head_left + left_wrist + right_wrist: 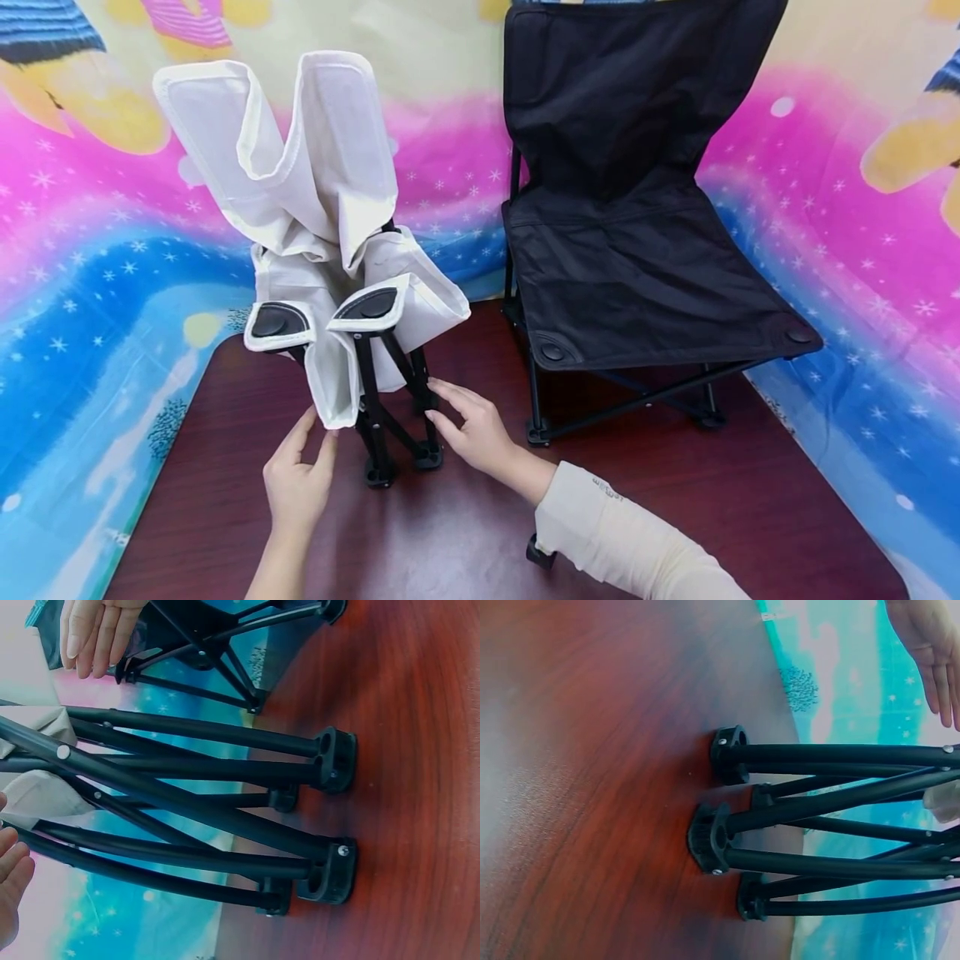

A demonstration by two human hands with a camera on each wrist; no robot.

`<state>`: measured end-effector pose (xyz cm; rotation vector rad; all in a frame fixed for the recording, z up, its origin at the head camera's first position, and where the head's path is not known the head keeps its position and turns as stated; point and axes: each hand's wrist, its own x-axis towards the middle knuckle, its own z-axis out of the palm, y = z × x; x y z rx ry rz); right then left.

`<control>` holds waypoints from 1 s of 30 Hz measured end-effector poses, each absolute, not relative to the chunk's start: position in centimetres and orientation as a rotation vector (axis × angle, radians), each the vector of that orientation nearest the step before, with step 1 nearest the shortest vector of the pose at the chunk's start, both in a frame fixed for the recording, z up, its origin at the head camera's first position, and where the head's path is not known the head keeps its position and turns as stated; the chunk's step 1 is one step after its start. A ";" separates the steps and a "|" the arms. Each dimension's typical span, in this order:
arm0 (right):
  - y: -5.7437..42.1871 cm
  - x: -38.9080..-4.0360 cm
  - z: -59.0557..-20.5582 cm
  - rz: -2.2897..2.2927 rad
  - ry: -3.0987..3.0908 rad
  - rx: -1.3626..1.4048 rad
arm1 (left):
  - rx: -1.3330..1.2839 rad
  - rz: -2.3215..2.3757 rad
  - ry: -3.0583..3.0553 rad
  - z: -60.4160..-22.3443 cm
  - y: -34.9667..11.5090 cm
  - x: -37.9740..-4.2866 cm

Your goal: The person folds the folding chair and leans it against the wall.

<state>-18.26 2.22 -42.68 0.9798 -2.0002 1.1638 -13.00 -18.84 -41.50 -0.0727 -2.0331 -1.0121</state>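
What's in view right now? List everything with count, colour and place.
White chair: 1, white fabric, black frame, standing on the table's left, legs drawn together
White chair's feet: 4, black, at the leg ends
Black chair: 1, black, opened out, right of the white chair
Table: 1, dark reddish brown, under both chairs
Backdrop: apparently 1, pink, blue and yellow, behind and beside the chairs
Black object: 1, black, by the sleeve, mostly hidden, cannot identify
Sleeve: 1, off-white, right arm
Hands: 2, bare, left and right either side of the white chair's lower part
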 end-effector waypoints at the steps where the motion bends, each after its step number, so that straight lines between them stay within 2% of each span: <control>1: 2.2 -18.3 -42.8 1.168 -2.005 0.974 | -0.075 -1.015 -2.032 -41.6 -18.8 -13.0; 9: 2.2 -18.3 -43.7 1.192 -2.055 0.928 | -0.099 -1.039 -2.016 -43.1 -18.8 -13.4; 30: 1.8 -19.2 -45.7 1.397 -2.227 0.731 | 0.129 -1.121 -2.196 -46.2 -18.6 -13.7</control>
